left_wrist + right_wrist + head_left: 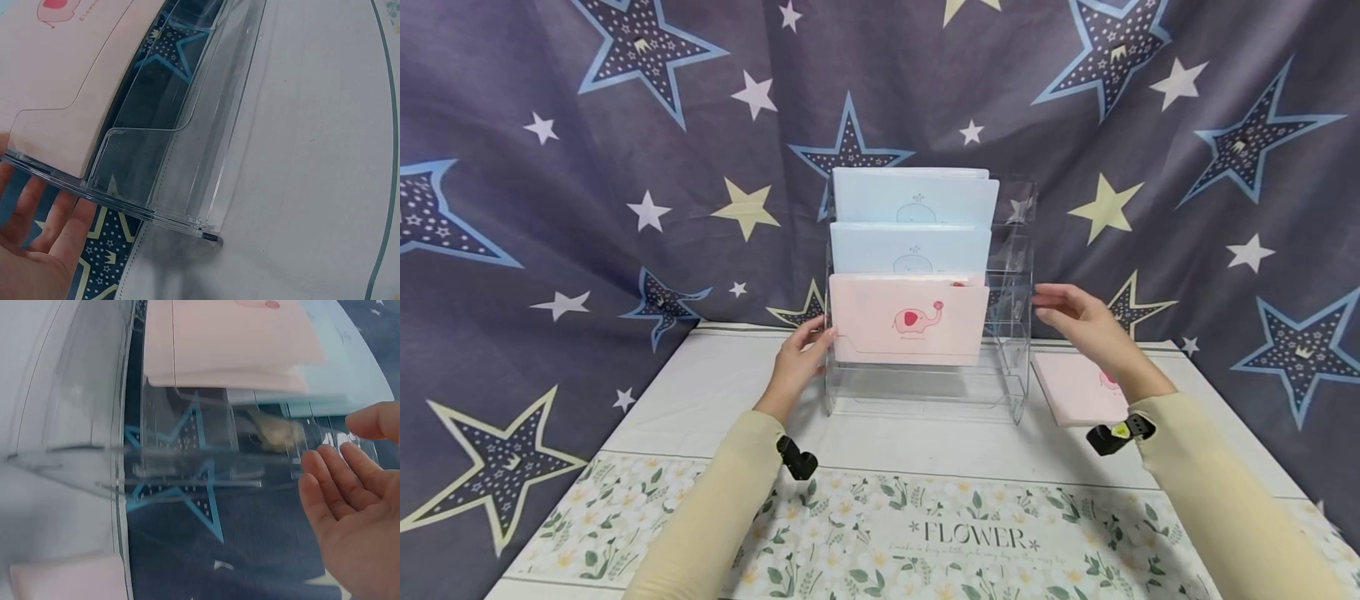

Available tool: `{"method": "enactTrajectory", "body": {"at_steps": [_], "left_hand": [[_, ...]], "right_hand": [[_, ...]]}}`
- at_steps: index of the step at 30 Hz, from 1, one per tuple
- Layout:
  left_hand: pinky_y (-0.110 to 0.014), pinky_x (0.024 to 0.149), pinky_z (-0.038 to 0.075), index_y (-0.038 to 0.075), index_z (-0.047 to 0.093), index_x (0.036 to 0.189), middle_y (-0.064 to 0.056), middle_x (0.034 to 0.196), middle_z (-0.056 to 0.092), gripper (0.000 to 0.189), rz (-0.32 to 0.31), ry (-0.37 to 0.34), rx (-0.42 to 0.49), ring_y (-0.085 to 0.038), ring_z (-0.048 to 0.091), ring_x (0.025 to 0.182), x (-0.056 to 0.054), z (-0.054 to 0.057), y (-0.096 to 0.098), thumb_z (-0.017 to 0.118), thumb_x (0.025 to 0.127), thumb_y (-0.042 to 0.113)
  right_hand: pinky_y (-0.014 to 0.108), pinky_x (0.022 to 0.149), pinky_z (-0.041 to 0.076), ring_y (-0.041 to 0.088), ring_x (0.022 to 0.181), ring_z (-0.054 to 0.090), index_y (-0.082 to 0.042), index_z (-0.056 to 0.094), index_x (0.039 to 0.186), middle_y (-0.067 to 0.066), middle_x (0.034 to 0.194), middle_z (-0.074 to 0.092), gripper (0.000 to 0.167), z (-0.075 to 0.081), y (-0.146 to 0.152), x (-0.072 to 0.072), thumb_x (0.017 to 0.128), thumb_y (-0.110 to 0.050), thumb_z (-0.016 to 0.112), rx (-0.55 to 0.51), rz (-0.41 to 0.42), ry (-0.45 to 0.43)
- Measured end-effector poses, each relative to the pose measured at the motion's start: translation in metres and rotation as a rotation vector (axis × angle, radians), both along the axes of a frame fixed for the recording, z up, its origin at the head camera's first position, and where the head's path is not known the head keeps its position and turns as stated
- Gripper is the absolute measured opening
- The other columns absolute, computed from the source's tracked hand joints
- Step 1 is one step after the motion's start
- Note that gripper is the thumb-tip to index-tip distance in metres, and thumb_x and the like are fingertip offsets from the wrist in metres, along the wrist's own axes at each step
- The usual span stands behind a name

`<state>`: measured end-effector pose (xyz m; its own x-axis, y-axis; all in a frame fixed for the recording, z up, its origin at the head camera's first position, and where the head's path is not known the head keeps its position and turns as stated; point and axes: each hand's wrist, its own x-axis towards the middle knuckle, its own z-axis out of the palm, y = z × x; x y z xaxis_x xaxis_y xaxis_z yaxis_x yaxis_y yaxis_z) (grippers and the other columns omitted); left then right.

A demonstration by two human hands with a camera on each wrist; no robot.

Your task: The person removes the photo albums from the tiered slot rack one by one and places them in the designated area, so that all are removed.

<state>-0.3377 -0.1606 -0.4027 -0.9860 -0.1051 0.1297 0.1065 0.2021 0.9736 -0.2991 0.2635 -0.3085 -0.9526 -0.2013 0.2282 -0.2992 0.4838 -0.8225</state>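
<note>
A clear tiered rack stands upright on the table. A pink folder with an elephant drawing sits in a lower tier. Behind and above it stand a light-blue folder and another light-blue folder, both with whale drawings. My left hand touches the rack's left side beside the pink folder, its fingers fairly straight against the side panel in the left wrist view. At the opposite side, my right hand is held with loosely bent fingers and nothing in them, fingertips close to the panel; contact is unclear.
A pink stack with an elephant drawing lies on the white tabletop, right of the rack. A floral mat printed FLOWER covers the front of the table. A star-patterned curtain hangs behind.
</note>
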Motion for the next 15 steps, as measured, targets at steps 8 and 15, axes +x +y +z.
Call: {"method": "enactTrajectory", "body": {"at_steps": [8, 15], "left_hand": [[-0.046, 0.09, 0.058, 0.018, 0.052, 0.147, -0.015, 0.132, 0.058, 0.056, -0.007, -0.002, 0.005, -0.032, 0.056, 0.122, 0.001, 0.001, 0.0, 0.067, 0.098, 0.04], [-0.045, 0.09, 0.058, 0.019, 0.051, 0.148, -0.014, 0.133, 0.057, 0.057, -0.001, -0.01, -0.001, -0.032, 0.056, 0.122, 0.002, 0.002, 0.001, 0.067, 0.098, 0.041]], "right_hand": [[0.054, 0.116, 0.032, 0.036, 0.138, 0.04, -0.002, 0.033, 0.155, 0.022, 0.151, 0.042, 0.058, -0.003, -0.023, -0.012, 0.105, -0.02, 0.056, -0.051, 0.12, -0.045], [0.054, 0.118, 0.027, 0.036, 0.141, 0.036, -0.004, 0.027, 0.157, 0.021, 0.156, 0.035, 0.061, -0.011, -0.036, -0.02, 0.106, -0.021, 0.055, -0.093, 0.164, -0.094]]}}
